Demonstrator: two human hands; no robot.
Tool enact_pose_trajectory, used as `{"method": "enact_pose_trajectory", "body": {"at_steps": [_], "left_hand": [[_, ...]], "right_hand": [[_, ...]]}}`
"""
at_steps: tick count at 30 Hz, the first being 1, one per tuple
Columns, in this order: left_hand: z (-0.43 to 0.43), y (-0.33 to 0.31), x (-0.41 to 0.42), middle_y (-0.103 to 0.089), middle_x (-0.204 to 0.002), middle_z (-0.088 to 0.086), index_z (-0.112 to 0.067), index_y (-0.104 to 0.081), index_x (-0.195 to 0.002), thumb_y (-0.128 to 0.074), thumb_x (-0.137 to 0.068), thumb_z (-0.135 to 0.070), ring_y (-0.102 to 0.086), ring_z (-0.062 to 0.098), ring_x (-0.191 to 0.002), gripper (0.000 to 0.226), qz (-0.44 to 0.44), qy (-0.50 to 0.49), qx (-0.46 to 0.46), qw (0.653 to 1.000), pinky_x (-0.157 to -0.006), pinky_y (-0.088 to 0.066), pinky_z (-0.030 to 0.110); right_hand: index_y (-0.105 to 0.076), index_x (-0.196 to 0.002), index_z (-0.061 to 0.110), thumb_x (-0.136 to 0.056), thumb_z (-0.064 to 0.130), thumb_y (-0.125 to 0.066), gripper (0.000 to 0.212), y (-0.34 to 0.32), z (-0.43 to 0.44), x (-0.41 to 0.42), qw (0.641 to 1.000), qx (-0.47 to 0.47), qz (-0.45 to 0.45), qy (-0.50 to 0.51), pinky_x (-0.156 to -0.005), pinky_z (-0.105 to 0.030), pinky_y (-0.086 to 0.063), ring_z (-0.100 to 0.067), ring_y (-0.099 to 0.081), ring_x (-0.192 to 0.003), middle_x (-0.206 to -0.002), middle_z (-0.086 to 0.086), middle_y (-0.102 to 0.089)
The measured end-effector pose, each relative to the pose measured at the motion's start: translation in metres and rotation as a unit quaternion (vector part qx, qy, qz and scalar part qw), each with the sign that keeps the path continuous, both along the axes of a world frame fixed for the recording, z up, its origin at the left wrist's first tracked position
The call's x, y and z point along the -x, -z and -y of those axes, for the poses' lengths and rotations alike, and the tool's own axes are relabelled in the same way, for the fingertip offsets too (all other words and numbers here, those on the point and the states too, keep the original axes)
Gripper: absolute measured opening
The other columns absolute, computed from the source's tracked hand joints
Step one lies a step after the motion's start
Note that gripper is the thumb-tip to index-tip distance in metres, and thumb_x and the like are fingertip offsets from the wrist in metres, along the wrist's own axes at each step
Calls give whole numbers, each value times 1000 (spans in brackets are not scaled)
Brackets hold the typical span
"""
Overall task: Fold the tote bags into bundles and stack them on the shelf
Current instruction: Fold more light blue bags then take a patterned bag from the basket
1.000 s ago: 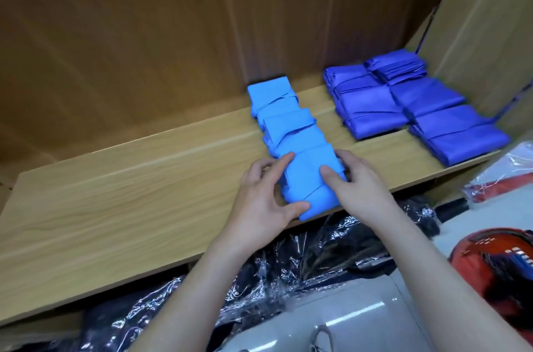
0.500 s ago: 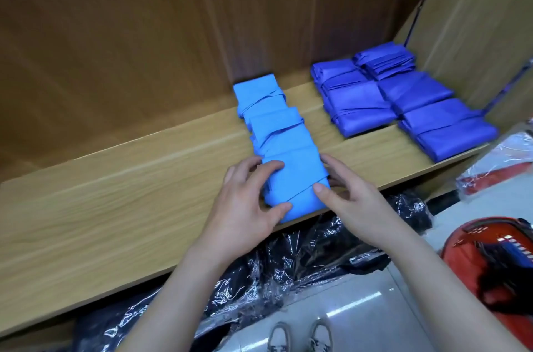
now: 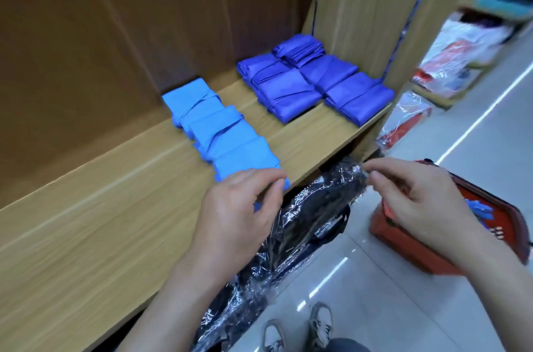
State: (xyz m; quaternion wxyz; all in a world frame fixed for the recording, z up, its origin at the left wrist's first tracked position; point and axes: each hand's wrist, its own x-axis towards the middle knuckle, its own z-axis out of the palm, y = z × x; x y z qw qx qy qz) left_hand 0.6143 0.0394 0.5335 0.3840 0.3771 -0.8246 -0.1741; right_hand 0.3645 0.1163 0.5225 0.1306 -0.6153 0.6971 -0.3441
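While cloth bundles (image 3: 227,135) run up-left along the wood shelf (image 3: 86,222), left fingers (image 3: 253,178) curl at the nearest, grip unclear; right fingers (image 3: 398,167) curl loosely, empty.

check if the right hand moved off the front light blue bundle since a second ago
Yes. The right hand left the front light blue bundle and drew back rightward past the shelf edge, now above the red basket.

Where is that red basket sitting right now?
In the head view the red basket sits on the floor at lower right, partly behind the right hand, beside the plastic-wrapped black goods.
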Motion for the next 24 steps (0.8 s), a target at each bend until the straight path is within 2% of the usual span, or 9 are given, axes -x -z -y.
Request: {"method": "enact_pose_trajectory", "body": {"at_steps": [2, 3, 6, 8, 10, 13, 16, 19, 24], "left_hand": [[-8, 1, 22, -69, -77, -9, -17, -73, -89, -59, -87, -23, -60, 6, -69, 15, 16, 47, -1, 999, -66, -48, 19], [-11, 4, 34, -68, -75, -10, -18, -73, -89, -62, -85, -21, -57, 4, -68, 12, 28, 69, -3, 997, -65, -44, 15], [-20, 18, 76, -67, -79, -11, -20, -73, -89, -66, -81, -14, -58, 7, -72, 13, 59, 129, -29, 989, -67, -45, 19], [-28, 31, 107, -67, -82, -10, -20, -73, -88, -64, -79, -11, -61, 8, -76, 16, 66, 171, -63, 981, -70, -47, 21], [-38, 47, 140, -66, -82, -8, -19, -73, -87, -62, -79, -9, -61, 8, -77, 17, 84, 207, -95, 970, -71, -47, 20], [-53, 77, 198, -69, -85, -9, -21, -74, -88, -59, -81, -14, -63, 7, -80, 18, 121, 228, -145, 955, -75, -48, 23], [-68, 107, 262, -72, -88, -12, -23, -75, -91, -60, -83, -18, -65, 3, -79, 18, 134, 222, -191, 947, -76, -49, 22], [-78, 134, 326, -73, -89, -10, -22, -76, -94, -64, -86, -14, -64, 2, -77, 16, 166, 219, -235, 932, -79, -50, 23], [-74, 172, 421, -68, -77, -13, -21, -76, -92, -65, -86, -10, -62, 6, -71, 16, 217, 218, -278, 910, -76, -52, 29]], "right_hand": [[-73, -103, 22, -92, 33, -50, 28, 0, -23, 18, 997, -14, -76, 15, -77, 0, -36, 3, -59, -85, -90, 21, -67], [-73, -102, 21, -90, 35, -46, 33, 3, -34, 29, 994, -26, -103, 22, -76, -4, -39, -2, -61, -83, -89, 15, -69], [-71, -96, 21, -89, 36, -42, 34, 15, -69, 67, 982, -65, -173, 41, -61, -31, -52, -21, -67, -74, -80, 6, -68], [-71, -95, 20, -89, 32, -46, 28, 25, -92, 97, 977, -90, -184, 59, -58, -38, -54, -24, -67, -74, -80, 3, -68], [-72, -97, 19, -89, 24, -53, 21, 37, -117, 131, 974, -110, -180, 88, -61, -38, -56, -24, -68, -77, -83, 2, -69], [-70, -102, 23, -90, 18, -61, 16, 61, -156, 187, 967, -146, -142, 151, -67, -38, -54, -19, -66, -82, -89, 6, -69], [-69, -109, 25, -88, 19, -63, 22, 95, -192, 245, 955, -186, -49, 228, -74, -40, -53, -17, -63, -86, -94, 6, -68], [-67, -116, 22, -88, 18, -63, 28, 124, -218, 291, 935, -214, 17, 281, -82, -42, -53, -18, -62, -89, -98, 3, -66], [-66, -118, 17, -88, 16, -63, 31, 167, -234, 357, 904, -213, 102, 355, -88, -40, -52, -16, -62, -92, -98, 4, -63]]}}
